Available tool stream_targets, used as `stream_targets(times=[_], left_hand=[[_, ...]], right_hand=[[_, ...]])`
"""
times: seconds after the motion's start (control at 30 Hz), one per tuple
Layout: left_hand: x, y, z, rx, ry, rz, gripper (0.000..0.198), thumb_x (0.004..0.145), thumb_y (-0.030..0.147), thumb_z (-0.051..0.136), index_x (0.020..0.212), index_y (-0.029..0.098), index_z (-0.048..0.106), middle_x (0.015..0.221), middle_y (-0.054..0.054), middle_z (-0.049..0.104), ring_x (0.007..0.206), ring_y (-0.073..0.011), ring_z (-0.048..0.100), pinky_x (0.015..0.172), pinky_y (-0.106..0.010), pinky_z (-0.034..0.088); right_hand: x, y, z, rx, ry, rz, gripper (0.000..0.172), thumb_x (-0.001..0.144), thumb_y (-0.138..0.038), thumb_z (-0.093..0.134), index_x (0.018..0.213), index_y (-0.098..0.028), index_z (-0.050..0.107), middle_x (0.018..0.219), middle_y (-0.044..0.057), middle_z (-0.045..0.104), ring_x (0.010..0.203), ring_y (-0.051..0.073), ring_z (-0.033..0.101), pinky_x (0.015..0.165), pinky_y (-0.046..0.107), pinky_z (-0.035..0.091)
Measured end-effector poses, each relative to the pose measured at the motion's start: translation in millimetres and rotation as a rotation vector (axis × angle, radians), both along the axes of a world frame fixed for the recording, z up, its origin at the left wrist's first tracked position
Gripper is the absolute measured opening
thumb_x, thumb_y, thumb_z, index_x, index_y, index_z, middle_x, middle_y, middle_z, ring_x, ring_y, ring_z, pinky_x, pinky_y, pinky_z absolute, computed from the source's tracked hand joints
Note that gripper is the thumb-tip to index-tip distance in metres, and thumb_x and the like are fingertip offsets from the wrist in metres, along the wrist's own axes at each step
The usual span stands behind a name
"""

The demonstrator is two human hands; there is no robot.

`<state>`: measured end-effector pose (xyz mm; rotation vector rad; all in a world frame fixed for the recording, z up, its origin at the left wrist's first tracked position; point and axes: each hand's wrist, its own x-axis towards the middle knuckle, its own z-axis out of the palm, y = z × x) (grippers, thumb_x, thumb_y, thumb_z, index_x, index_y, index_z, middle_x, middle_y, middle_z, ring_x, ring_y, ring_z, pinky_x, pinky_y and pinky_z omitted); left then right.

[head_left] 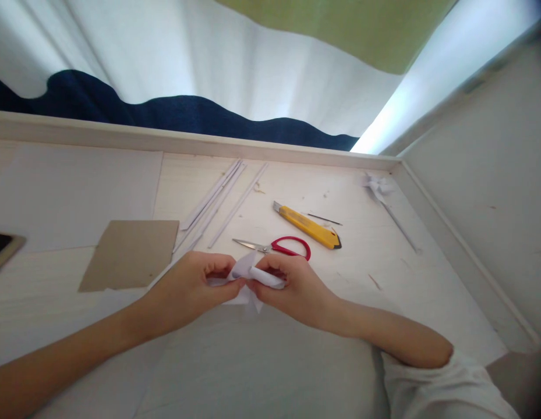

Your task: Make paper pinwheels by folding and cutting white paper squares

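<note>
Both of my hands hold a white paper pinwheel (243, 267) with curled and pointed blades, low over the table. My left hand (189, 285) pinches its left side between thumb and fingers. On the other side, my right hand (296, 288) is closed on a rolled blade, thumb near the centre. The fingers hide part of the paper. Just beyond my hands lie scissors (292, 240) with red handles, blades pointing left. A yellow box cutter (309, 226) rests behind them, beside a thin dark pen refill (325, 219).
Folded paper strips (213, 198) lie behind my left hand. Farther left are a brown cardboard square (130, 256), a large white sheet (78, 192) and part of a phone (3, 250). A second pinwheel on a stick (399, 224) lies at right, near the raised table edge (466, 250).
</note>
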<state>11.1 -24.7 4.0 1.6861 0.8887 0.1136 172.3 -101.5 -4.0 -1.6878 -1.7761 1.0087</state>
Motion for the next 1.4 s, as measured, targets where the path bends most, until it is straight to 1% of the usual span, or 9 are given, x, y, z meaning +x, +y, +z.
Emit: stream_targets(times=[0.13,0.3,0.4,0.57,0.83,1.1,1.17,1.27,1.4], left_hand=[[-4,0,-5.6,-0.094,0.039,-0.046,0.024,0.075,0.033,0.052,0.083,0.017,0.067,0.076,0.0,0.068,0.073,-0.0184,0.061,0.063,-0.022,0.046],[-8,3,-14.6,-0.186,0.018,-0.097,0.025,0.076,0.035,0.053,0.09,0.02,0.067,0.081,0.001,0.069,0.077,-0.0172,0.061,0.063,-0.019,0.045],[-7,5,-17.2,-0.201,0.002,-0.137,0.023,0.076,0.035,0.054,0.088,0.021,0.067,0.08,0.002,0.068,0.077,-0.016,0.06,0.064,-0.017,0.044],[-2,4,-15.7,-0.342,-0.032,-0.025,0.015,0.073,0.028,0.058,0.083,0.019,0.066,0.076,0.003,0.068,0.069,-0.0114,0.059,0.059,-0.014,0.043],[-1,6,-14.9,-0.644,-0.073,0.231,0.016,0.072,0.018,0.057,0.086,0.019,0.066,0.065,0.004,0.068,0.057,-0.0098,0.061,0.05,-0.015,0.043],[-5,4,-24.2,-0.646,-0.129,0.252,0.012,0.069,0.022,0.06,0.079,0.018,0.066,0.072,0.001,0.07,0.061,-0.0113,0.062,0.051,-0.016,0.044],[-5,4,-25.2,-0.64,-0.129,0.256,0.015,0.069,0.024,0.06,0.081,0.018,0.066,0.073,0.001,0.07,0.062,-0.0127,0.063,0.052,-0.017,0.045],[-4,3,-22.8,-0.65,-0.152,0.263,0.017,0.07,0.022,0.058,0.084,0.018,0.065,0.074,0.001,0.069,0.069,-0.0147,0.064,0.059,-0.02,0.047],[-4,1,-20.6,-0.639,-0.189,0.228,0.019,0.072,0.021,0.054,0.088,0.016,0.064,0.076,0.001,0.069,0.074,-0.0157,0.063,0.06,-0.02,0.046]], right_hand=[[36,-9,21.4,0.04,-0.031,-0.007,0.039,0.068,-0.034,0.065,0.103,-0.02,0.054,0.087,0.003,0.064,0.074,0.015,0.058,0.068,0.028,0.048],[119,-26,23.6,0.278,-0.417,-0.49,0.024,0.077,-0.036,0.055,0.093,-0.02,0.059,0.077,0.003,0.064,0.067,0.015,0.061,0.061,0.026,0.051],[148,-30,5.5,0.233,-0.719,-0.489,0.024,0.079,-0.036,0.051,0.089,-0.017,0.061,0.076,0.004,0.065,0.059,0.015,0.061,0.053,0.026,0.05],[142,-26,-20.3,0.178,-0.855,-0.418,0.022,0.078,-0.033,0.052,0.09,-0.021,0.065,0.087,0.003,0.064,0.056,0.013,0.058,0.052,0.026,0.043],[135,-24,-29.0,0.172,-1.067,-0.393,0.021,0.08,-0.026,0.043,0.08,-0.017,0.062,0.083,0.007,0.065,0.063,0.02,0.059,0.047,0.026,0.034],[98,-25,0.4,0.392,-1.021,-0.484,0.017,0.08,-0.03,0.05,0.087,-0.017,0.057,0.068,0.004,0.067,0.056,0.017,0.063,0.045,0.023,0.041],[74,-27,8.7,0.547,-0.905,-0.258,0.01,0.078,-0.024,0.053,0.085,-0.018,0.059,0.078,0.003,0.067,0.062,0.014,0.063,0.05,0.021,0.044],[40,-27,15.4,0.607,-0.697,0.085,0.022,0.077,-0.015,0.055,0.099,-0.015,0.058,0.091,0.006,0.064,0.08,0.016,0.06,0.069,0.024,0.047],[11,-17,15.0,0.678,-0.564,0.422,0.028,0.08,-0.006,0.046,0.106,-0.003,0.054,0.087,0.014,0.062,0.081,0.021,0.057,0.066,0.031,0.049]])
